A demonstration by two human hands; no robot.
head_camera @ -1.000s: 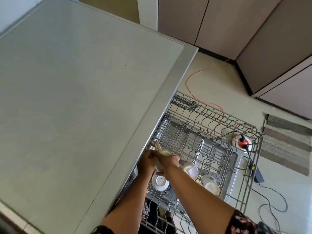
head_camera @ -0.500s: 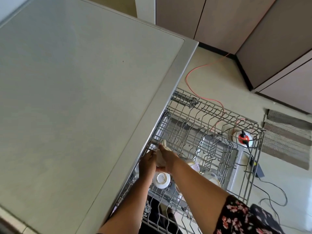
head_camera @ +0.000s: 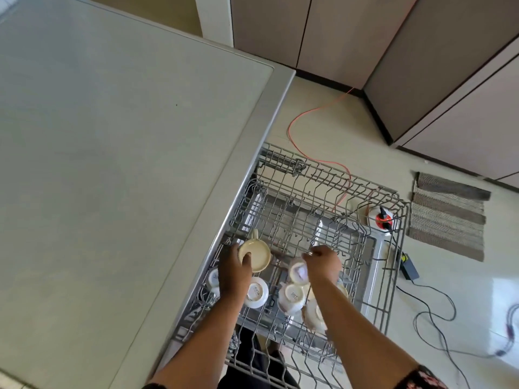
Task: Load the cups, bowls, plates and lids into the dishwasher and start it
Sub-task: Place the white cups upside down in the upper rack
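Observation:
The dishwasher's upper wire rack (head_camera: 331,171) is pulled out below the counter edge. My left hand (head_camera: 234,273) is shut on a cream cup (head_camera: 257,252), fingers hooked over its rim, handle pointing away, at the rack's left side. My right hand (head_camera: 323,262) sits further right with fingers pinched closed at a rack wire, just above a blurred pale cup (head_camera: 298,272). Upturned white cups (head_camera: 257,293) (head_camera: 292,297) stand in the rack near me, with another (head_camera: 213,277) partly hidden under the counter edge.
A grey countertop (head_camera: 112,164) fills the left. The lower rack (head_camera: 280,369) shows at the bottom. On the floor lie an orange cable (head_camera: 303,119), a red-and-white socket reel (head_camera: 383,217), a black adapter (head_camera: 408,266) with cords, and a striped mat (head_camera: 449,214). Cabinets stand behind.
Both hands were together on the cream cup; now my right hand has let go and moved right to the rack wires. My left hand keeps the cup, its opening now showing.

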